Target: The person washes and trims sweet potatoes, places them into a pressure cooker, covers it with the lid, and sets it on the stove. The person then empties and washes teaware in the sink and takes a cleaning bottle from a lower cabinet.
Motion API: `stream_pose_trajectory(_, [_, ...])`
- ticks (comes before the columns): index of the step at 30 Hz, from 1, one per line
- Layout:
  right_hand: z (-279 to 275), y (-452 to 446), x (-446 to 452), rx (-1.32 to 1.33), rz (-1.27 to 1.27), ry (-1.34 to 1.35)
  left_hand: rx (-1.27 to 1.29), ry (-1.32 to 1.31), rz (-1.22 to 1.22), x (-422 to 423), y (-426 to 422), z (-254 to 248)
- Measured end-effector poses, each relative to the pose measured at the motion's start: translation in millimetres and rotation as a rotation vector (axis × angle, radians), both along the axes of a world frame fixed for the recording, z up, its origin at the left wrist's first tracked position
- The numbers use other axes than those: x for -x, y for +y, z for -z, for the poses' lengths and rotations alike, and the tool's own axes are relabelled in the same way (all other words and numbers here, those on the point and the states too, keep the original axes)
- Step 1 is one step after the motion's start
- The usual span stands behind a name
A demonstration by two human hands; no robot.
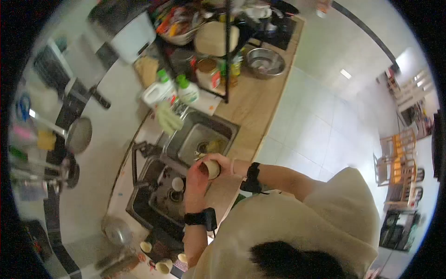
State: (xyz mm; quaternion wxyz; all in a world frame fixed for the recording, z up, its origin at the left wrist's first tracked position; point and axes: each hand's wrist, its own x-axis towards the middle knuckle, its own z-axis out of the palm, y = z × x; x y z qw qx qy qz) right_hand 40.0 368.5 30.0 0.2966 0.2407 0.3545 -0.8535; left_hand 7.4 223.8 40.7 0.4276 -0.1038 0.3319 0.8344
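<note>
Both hands meet around a small pale cup (212, 170) above the divider of the double sink, its open mouth tipped sideways. My left hand (197, 176) grips its left side, and my right hand (222, 162) wraps it from the upper right. A white rounded item (178, 184) lies in the lower sink basin (153, 204), near the drain. In the upper basin (193, 139) something yellowish (214, 146) rests by the hands. The black faucet (135, 162) stands at the left edge of the sink.
Green-capped bottles (187, 91) and pale green gloves (168, 119) sit behind the sink. A black rack post (227, 51), a jar (207, 74) and a metal bowl (265, 63) stand farther up the counter. Small cups (163, 266) and a glass lid (118, 231) are at the lower left.
</note>
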Motion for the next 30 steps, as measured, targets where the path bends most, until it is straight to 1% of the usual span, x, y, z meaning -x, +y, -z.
stream_pose_trajectory(3, [-9,56,-14,0.108,0.066,0.029,0.033,0.089,0.048,-4,57,2])
stream_pose_trajectory(4, [-12,78,-20,0.071,0.095,0.008,0.05,0.016,0.111,-2,81,3])
stream_pose_trajectory(7, [-20,158,-46,-0.047,0.254,0.083,0.02,0.135,0.171,-20,167,-9])
stream_pose_trajectory(9, [-28,220,-58,0.005,0.296,0.131,-0.021,0.142,0.292,-25,229,-20])
stream_pose_trajectory(11, [-39,277,-89,0.04,0.397,0.211,-0.037,0.16,0.405,-38,290,-26])
stream_pose_trajectory(12, [-29,308,-103,0.041,0.396,0.267,-0.042,0.169,0.462,-47,322,-27])
stream_pose_trajectory(13, [-25,330,-121,0.058,0.458,0.257,-0.055,0.179,0.541,-58,358,-28])
stream_pose_trajectory(14, [-24,354,-137,0.069,0.537,0.247,-0.066,0.186,0.621,-67,390,-32])
stream_pose_trajectory(15, [-24,367,-151,0.089,0.627,0.212,-0.06,0.133,0.693,-70,410,-31])
stream_pose_trajectory(17, [-36,402,-195,0.001,0.794,0.214,-0.061,0.074,0.855,-90,474,-34])
stream_pose_trajectory(19, [-16,435,-224,-0.045,1.003,0.24,-0.009,0.08,1.022,-125,532,-45])
stream_pose_trajectory(21, [-6,462,-258,-0.117,1.271,0.252,0.008,0.136,1.244,-159,589,-52])
stream_pose_trajectory(22, [5,468,-290,-0.153,1.39,0.258,0.043,0.161,1.368,-195,611,-44])
stream_pose_trajectory(24, [1,475,-331,-0.172,1.621,0.261,0.103,0.204,1.587,-234,652,-40])
stream_pose_trajectory(25, [0,471,-353,-0.188,1.729,0.26,0.111,0.22,1.705,-262,662,-40])
stream_pose_trajectory(26, [19,469,-368,-0.179,1.898,0.245,0.116,0.236,1.821,-290,666,-38])
stream_pose_trajectory(28, [24,445,-406,-0.188,2.073,0.205,0.159,0.244,2.055,-341,665,-31])
stream_pose_trajectory(30, [24,410,-439,-0.191,2.233,0.186,0.111,0.189,2.294,-390,651,-17])
